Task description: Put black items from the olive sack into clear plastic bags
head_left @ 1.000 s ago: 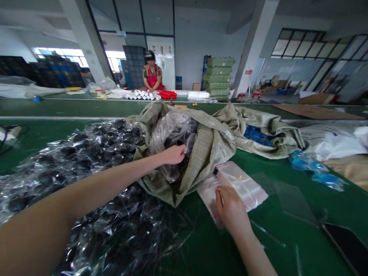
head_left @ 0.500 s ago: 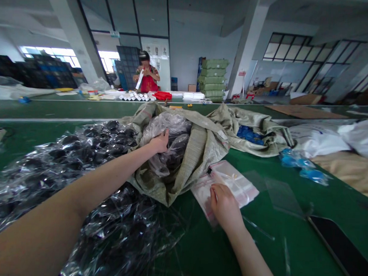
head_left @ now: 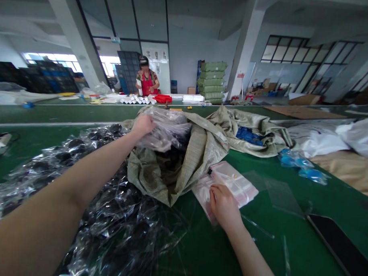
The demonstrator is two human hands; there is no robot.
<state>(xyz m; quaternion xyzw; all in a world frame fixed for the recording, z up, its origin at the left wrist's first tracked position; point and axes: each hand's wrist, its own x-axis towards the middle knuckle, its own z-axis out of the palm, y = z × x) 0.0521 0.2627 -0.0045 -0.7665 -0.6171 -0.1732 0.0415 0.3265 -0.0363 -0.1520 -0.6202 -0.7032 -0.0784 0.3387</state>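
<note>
My left hand is closed on a bunched clear plastic bag at the mouth of an olive woven sack. The plastic is lifted toward the sack's left rim, and a dark hollow shows beneath it. With fingers curled, my right hand rests on the near edge of a stack of flat clear bags; what its fingertips hold, if anything, is hidden. Left of the sack spreads a large pile of black items in clear wrap.
A second woven sack holds blue items. Blue wrapped pieces and a dark phone-like slab lie to the right. White bags sit farther right. Across the tables a person in a red apron stands behind white pieces.
My left hand has moved left and up, closing on the clear plastic and pulling it off the sack's opening. My right hand stays put. The person across has lowered their hands.
</note>
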